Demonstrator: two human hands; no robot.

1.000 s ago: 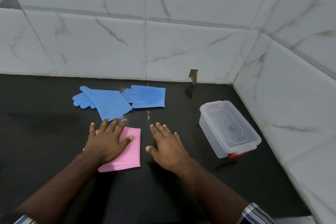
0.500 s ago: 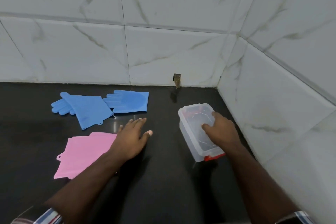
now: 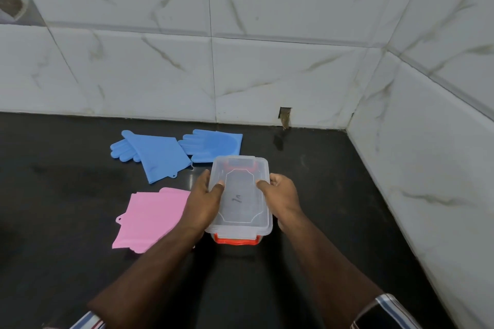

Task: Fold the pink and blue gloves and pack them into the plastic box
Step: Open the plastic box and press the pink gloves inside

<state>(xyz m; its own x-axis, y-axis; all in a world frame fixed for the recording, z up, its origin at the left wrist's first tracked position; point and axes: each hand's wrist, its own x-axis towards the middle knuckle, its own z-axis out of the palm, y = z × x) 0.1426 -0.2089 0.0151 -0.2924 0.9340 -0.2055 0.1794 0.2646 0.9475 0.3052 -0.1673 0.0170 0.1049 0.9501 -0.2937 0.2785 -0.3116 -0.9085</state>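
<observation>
Lying flat on the black counter [image 3: 66, 222] at the left are the pink gloves [image 3: 149, 218], with the two blue gloves [image 3: 160, 153] behind them near the wall. Next comes the left hand [image 3: 204, 201], curled around the left side of the plastic box [image 3: 240, 195]. The lid is on. The right hand [image 3: 280, 195] grips the box's right side, thumb on top.
</observation>
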